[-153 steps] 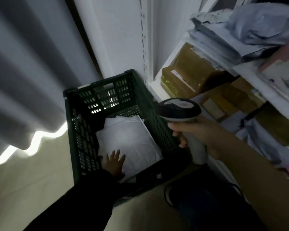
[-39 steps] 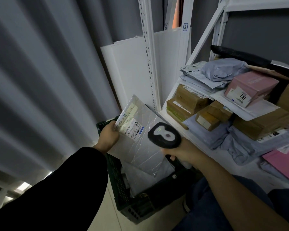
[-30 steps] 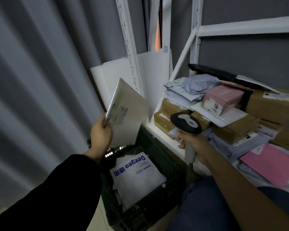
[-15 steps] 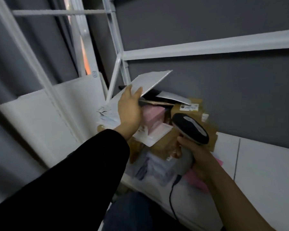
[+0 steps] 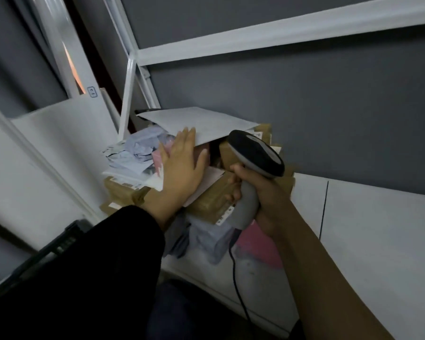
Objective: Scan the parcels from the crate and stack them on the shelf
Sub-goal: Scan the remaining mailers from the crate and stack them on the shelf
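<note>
1. White and flat, the parcel (image 5: 201, 122) lies on top of the pile (image 5: 123, 192) on the shelf (image 5: 378, 229), in the middle of the frame.
2. It looks thin, light and bendy, so it may slide off. Its near edge is the best place to hold.
3. The left hand (image 5: 182, 165) has an open grip, with straight fingers touching that edge.
4. The right hand (image 5: 263, 192) has a tight grip round the scanner (image 5: 255, 153).
5. The grey wall (image 5: 304, 94) is close behind. There is open room on the shelf at the right.
</note>
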